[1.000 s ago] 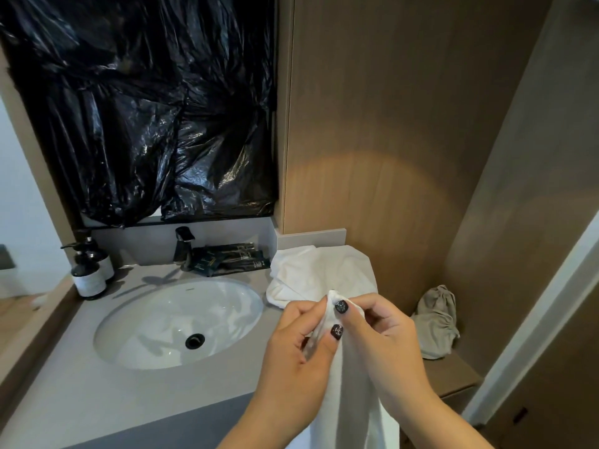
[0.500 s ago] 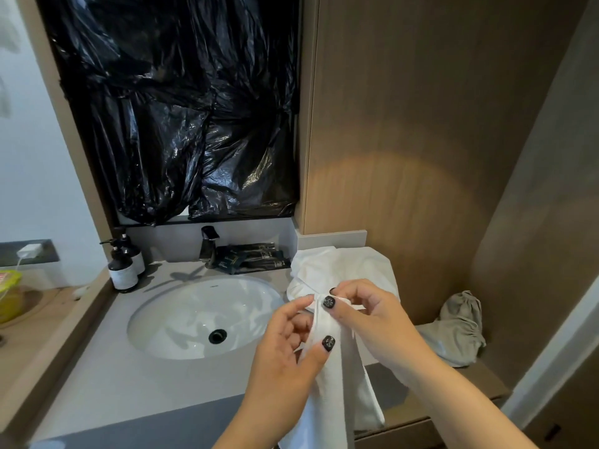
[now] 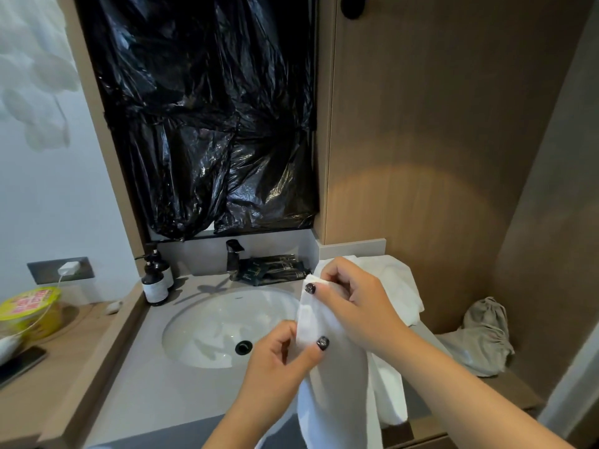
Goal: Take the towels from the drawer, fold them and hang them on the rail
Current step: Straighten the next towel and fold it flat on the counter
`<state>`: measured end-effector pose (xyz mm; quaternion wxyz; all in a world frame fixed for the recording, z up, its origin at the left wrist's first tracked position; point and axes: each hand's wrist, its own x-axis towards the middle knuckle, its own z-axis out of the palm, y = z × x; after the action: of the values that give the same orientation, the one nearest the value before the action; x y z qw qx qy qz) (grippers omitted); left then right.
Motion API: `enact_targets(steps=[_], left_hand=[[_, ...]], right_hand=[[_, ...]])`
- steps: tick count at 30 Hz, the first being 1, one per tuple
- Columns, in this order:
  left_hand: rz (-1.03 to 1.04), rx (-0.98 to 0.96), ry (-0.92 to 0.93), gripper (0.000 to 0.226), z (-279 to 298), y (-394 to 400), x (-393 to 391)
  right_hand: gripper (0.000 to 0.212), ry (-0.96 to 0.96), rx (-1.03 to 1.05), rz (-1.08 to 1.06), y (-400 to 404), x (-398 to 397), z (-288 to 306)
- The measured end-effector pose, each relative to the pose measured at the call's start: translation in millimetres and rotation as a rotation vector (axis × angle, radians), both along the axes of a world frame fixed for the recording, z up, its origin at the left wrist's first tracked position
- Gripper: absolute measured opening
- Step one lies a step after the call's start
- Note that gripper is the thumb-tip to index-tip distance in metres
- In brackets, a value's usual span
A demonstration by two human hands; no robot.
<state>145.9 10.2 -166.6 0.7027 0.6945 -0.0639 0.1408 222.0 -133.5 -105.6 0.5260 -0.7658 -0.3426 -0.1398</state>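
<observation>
A white towel point(image 3: 337, 377) hangs down in front of the counter, held along its upper edge by both hands. My right hand point(image 3: 359, 303) pinches its top corner above the basin's right rim. My left hand point(image 3: 278, 364) pinches the same edge lower down. Behind the hands, more white towel point(image 3: 400, 283) lies heaped on the counter's right end and droops over its edge. A dark fitting point(image 3: 355, 6) on the wood wall at the top may be a rail end. No drawer shows.
A white basin point(image 3: 214, 332) with a black tap point(image 3: 234, 259) is sunk in the grey counter point(image 3: 152, 393). Two dark pump bottles point(image 3: 155, 280) stand at its back left. A grey cloth bag point(image 3: 483, 335) lies on the low wooden shelf at the right. Black plastic point(image 3: 207, 118) covers the mirror.
My hands have moved apart along the towel's edge: the right one rose and the left one dropped. The view has swung left, showing the side shelf and yellow tub.
</observation>
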Motion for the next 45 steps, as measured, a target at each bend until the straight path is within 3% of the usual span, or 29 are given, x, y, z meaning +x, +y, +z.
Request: enact_targets(steps=[6, 8, 13, 17, 26, 29, 31, 36, 39, 42, 45], left_hand=[[0.036, 0.154, 0.152, 0.037, -23.1, 23.5, -13.6], [0.096, 0.265, 0.167, 0.032, -33.3, 40.7, -14.0], [0.238, 0.552, 0.155, 0.049, -51.5, 78.7, -8.9], [0.229, 0.715, 0.167, 0.039, -50.4, 108.2, -9.3], [0.123, 0.978, 0.089, 0.044, -21.3, 149.1, -8.1], [0.124, 0.925, 0.133, 0.034, -23.7, 163.3, -5.9], [0.176, 0.742, 0.166, 0.029, -28.2, 170.9, -5.3], [0.280, 0.311, 0.208, 0.044, -37.9, 171.4, -1.8], [0.307, 0.263, 0.186, 0.045, -43.2, 169.9, 0.7], [0.325, 0.279, 0.145, 0.033, -47.3, 169.4, 3.2], [0.362, 0.199, 0.135, 0.014, -49.0, 167.2, 7.8]], right_hand=[[0.025, -0.022, 0.048, -0.147, 16.5, 10.6, 16.3], [0.026, -0.018, 0.065, -0.228, 15.6, 19.3, 15.5], [0.027, 0.097, 0.114, -0.352, 4.8, 37.3, -2.8], [0.030, 0.130, 0.177, -0.430, -3.8, 49.5, -1.6], [0.029, 0.135, 0.189, -0.555, -21.1, 55.6, 1.8], [0.028, 0.159, 0.215, -0.598, -35.1, 58.2, 3.5], [0.029, 0.166, 0.213, -0.629, -43.9, 59.8, 1.7], [0.032, 0.210, 0.206, -0.637, -57.3, 60.6, -12.0], [0.030, 0.242, 0.192, -0.604, -67.2, 57.2, -23.9], [0.014, 0.293, 0.189, -0.566, -81.5, 50.8, -36.3], [0.030, 0.301, 0.154, -0.486, -95.4, 43.6, -51.3]])
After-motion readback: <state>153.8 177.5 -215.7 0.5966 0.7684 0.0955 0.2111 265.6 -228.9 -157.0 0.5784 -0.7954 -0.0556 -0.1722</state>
